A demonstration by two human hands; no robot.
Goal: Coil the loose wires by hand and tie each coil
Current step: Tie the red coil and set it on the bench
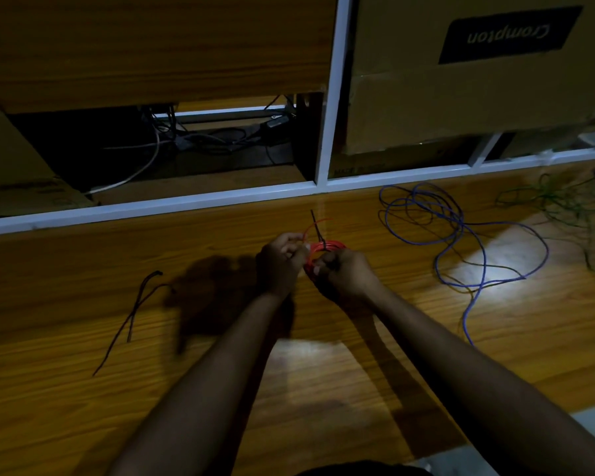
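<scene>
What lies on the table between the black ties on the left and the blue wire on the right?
In the head view, the red coil with both hands on it: left hand, right hand. Otherwise bare table on both sides.

Most of the red coil (324, 248) is hidden between the left hand (282, 259) and the right hand (344, 273). Far right of the right hand, the green wire (560, 197) runs off the picture's edge, dim and hard to trace.

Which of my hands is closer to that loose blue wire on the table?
Right. Your right hand grips the red coil, on the side toward the blue wire; your left hand is on the coil's far side, farther away.
</scene>
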